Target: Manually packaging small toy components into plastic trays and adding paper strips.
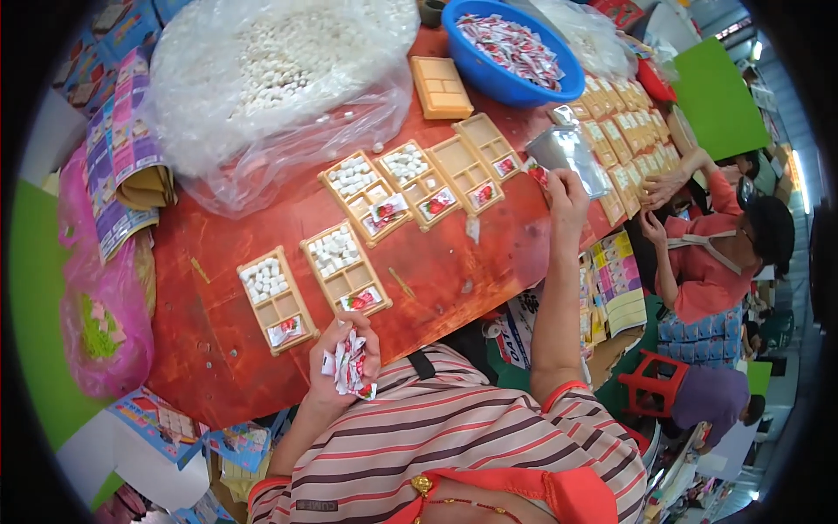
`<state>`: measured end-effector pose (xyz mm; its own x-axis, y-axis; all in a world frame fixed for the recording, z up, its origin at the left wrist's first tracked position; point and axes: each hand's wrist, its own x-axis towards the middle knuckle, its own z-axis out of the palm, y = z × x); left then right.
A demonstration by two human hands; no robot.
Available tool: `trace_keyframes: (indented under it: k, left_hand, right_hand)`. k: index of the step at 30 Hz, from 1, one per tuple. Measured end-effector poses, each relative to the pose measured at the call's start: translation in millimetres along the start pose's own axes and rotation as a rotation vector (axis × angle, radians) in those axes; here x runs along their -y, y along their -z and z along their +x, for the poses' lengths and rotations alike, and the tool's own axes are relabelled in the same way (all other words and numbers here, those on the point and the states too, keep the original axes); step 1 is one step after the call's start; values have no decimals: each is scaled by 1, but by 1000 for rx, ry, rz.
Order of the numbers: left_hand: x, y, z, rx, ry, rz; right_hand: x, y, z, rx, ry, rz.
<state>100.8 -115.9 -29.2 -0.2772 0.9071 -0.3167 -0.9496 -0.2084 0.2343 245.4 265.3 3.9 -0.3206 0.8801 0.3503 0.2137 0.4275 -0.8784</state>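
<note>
Seven tan trays (353, 275) lie across my red table (436, 271). My left hand (342, 358) clutches a bunch of small sachets (351, 365); my right hand (567, 194) pinches one beside the far tray (489, 147), which probably takes it next.

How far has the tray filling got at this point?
Done: six trays hold white pieces, red-and-white sachets or both. In hand: the left hand grips a bunch of sachets; the right hand reaches past the far tray. Left: several compartments are bare, and the blue bowl holds more sachets.
</note>
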Motion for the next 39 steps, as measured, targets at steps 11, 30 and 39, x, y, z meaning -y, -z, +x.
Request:
trace_keyframes:
  k: [11, 30, 39]
  left_hand:
    - [1, -29, 20, -17, -38, 92]
    - [-62, -95, 104, 70, -59, 205]
    - [-70, -248, 344, 118, -280, 506]
  right_hand:
    - [90, -46, -106, 415, 124, 79]
    - [48, -42, -157, 429, 271, -61]
    - [33, -38, -158, 262, 334, -210]
